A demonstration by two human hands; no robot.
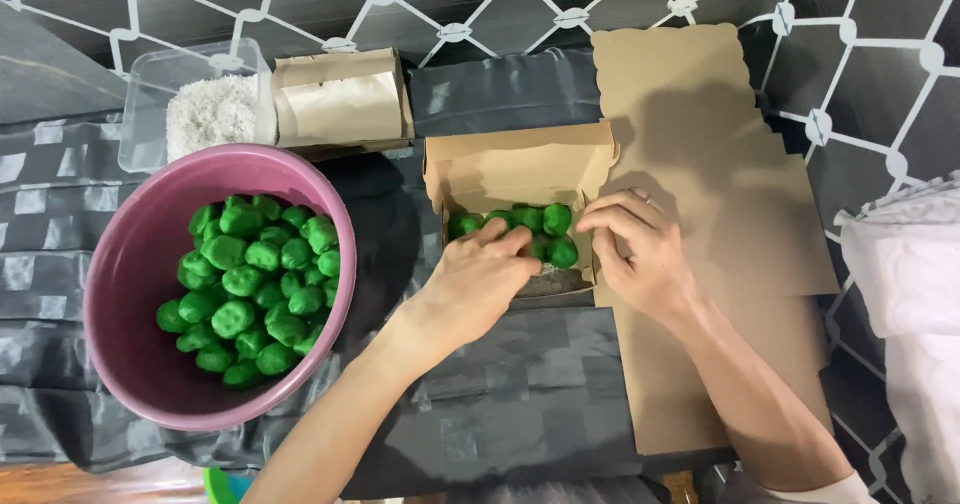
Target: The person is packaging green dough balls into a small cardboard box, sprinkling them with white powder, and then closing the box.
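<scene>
**Both hands at a small box of green balls**

The left hand (478, 282) rests its fingers inside the open brown cardboard box (520, 169), touching the green balls (540, 229) that lie in a cluster there. The right hand (640, 254) sits at the box's right edge, fingertips bent onto the nearest balls. To the left stands a pink bowl (130, 264) holding many more green balls. Behind it are a clear tub of white shreds (205, 114) and another folded box (340, 99). Flat cardboard sheets (690, 134) lie to the right on the dark-covered worktop (520, 404).
</scene>
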